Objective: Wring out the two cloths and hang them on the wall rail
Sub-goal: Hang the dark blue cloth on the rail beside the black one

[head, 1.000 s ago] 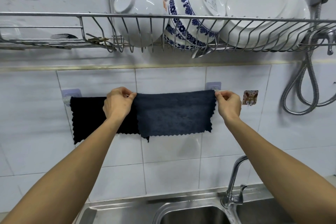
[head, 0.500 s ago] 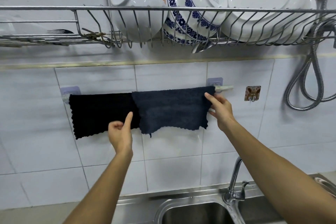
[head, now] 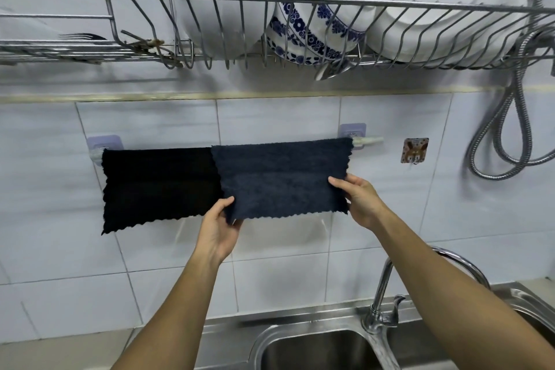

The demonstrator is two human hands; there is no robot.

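Hanging step, final: you are pinching the dark blue cloth (head: pixel 279 177) by its lower corners, left hand (head: pixel 217 230) and right hand (head: pixel 359 200), beside the black cloth (head: pixel 159 186) on the wall rail (head: pixel 368 141); next, likely release.

A dark blue cloth (head: pixel 282 177), draped over the wall rail (head: pixel 368 141) beside a black cloth (head: pixel 159 186), is being gripped at its lower corners by the left hand (head: pixel 217 227) and right hand (head: pixel 359 200).

Head view, facing wall rail (head: pixel 368 141), close
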